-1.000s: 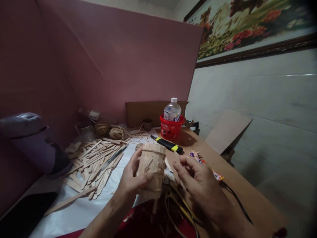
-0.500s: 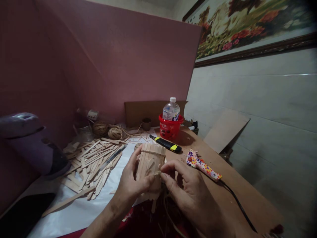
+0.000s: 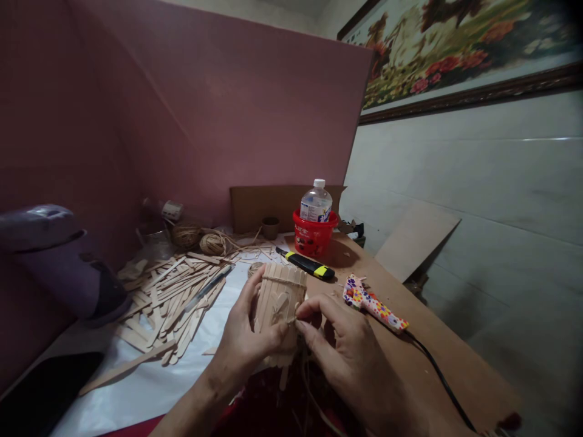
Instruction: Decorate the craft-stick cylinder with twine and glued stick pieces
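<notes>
My left hand point(image 3: 241, 337) is wrapped round the left side of a small barrel-shaped holder made of craft sticks point(image 3: 285, 288), with its thumb across the front. A band of twine circles the holder near its top, and small pale wooden pieces are fixed on its front. At the lower right side, my right hand point(image 3: 350, 346) pinches jute twine point(image 3: 312, 394) between thumb and forefinger, against the holder. The loose twine hangs down below the right hand. Part of a stick pokes out under the holder.
Many craft sticks point(image 3: 159, 303) lie heaped at left, near twine balls point(image 3: 213, 244) and a purple tumbler point(image 3: 68, 267). Behind the holder are a utility knife point(image 3: 305, 264) and a red bucket point(image 3: 313, 237) with a bottle. A flowered glue gun point(image 3: 373, 303) with a cord lies right.
The holder tilts slightly more and sits a little further right in view. Both hands keep their grip, with the right finger and thumb still at its side.
</notes>
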`<action>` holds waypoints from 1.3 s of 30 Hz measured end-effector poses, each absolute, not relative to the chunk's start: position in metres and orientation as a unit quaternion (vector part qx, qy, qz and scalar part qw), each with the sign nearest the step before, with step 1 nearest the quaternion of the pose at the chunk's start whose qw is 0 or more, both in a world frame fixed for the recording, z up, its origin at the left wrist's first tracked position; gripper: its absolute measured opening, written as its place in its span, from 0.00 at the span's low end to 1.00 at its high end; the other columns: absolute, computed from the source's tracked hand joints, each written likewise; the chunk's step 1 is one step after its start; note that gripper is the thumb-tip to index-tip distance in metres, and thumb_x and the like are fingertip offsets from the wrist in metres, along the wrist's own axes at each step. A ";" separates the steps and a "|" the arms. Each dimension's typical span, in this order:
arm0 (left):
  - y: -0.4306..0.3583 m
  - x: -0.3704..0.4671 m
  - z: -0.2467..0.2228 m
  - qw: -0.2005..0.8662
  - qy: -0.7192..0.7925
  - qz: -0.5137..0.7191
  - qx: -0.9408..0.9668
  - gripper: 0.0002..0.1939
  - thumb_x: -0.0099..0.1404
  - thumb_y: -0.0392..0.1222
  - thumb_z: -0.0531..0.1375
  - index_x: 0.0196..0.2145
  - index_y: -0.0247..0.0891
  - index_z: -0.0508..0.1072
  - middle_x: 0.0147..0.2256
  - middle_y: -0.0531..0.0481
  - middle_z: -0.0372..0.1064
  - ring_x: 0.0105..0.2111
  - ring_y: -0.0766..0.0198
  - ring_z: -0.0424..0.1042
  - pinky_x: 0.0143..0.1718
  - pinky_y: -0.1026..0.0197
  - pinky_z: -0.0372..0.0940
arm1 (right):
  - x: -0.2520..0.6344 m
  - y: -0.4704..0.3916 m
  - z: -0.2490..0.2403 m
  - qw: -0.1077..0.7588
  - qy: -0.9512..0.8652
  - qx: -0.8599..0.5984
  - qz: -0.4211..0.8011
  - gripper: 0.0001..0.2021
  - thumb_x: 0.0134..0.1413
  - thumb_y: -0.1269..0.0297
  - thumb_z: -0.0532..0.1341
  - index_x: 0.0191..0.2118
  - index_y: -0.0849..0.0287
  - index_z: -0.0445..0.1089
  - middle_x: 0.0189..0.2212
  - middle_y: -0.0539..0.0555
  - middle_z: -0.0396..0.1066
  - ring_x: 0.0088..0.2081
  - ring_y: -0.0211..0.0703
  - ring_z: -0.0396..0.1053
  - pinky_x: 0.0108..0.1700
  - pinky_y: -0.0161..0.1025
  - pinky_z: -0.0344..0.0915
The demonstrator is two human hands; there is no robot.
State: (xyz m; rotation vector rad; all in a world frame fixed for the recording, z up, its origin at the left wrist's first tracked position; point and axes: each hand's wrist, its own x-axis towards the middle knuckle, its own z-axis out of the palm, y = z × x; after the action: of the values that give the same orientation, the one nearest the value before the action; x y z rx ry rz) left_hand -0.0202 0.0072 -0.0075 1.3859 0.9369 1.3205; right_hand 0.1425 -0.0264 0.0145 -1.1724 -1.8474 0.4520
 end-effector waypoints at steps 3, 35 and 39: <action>0.008 -0.020 -0.008 0.483 0.389 0.547 0.562 0.47 0.48 0.45 0.69 0.63 0.36 0.56 0.49 0.41 0.71 0.46 0.49 0.71 0.45 0.56 0.67 | 0.143 -0.026 0.015 0.442 -0.747 -0.465 0.175 0.07 0.56 0.75 0.56 0.30 0.57 0.67 0.30 0.51 0.70 0.34 0.42 0.67 0.35 0.39 0.60; 0.003 -0.018 -0.004 0.662 0.310 0.484 0.481 0.39 0.47 0.35 0.65 0.58 0.40 0.62 0.46 0.45 0.73 0.43 0.54 0.72 0.39 0.61 0.67 | 0.157 -0.023 0.011 0.404 -0.853 -0.290 -0.157 0.12 0.62 0.76 0.50 0.39 0.66 0.71 0.35 0.60 0.73 0.38 0.49 0.68 0.40 0.45 0.70; 0.001 -0.016 -0.002 0.698 0.277 0.480 0.453 0.37 0.48 0.36 0.64 0.57 0.39 0.63 0.45 0.44 0.73 0.42 0.54 0.73 0.38 0.60 0.68 | 0.160 -0.026 0.000 0.467 -0.829 -0.300 -0.066 0.12 0.54 0.81 0.54 0.40 0.64 0.71 0.35 0.58 0.70 0.37 0.45 0.67 0.38 0.42 0.69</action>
State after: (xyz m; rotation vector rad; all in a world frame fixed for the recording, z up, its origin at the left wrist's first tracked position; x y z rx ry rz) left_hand -0.0155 0.0012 -0.0022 1.0088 0.6184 1.0704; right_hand 0.1598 -0.0257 0.0002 -0.7363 -2.0333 -0.1627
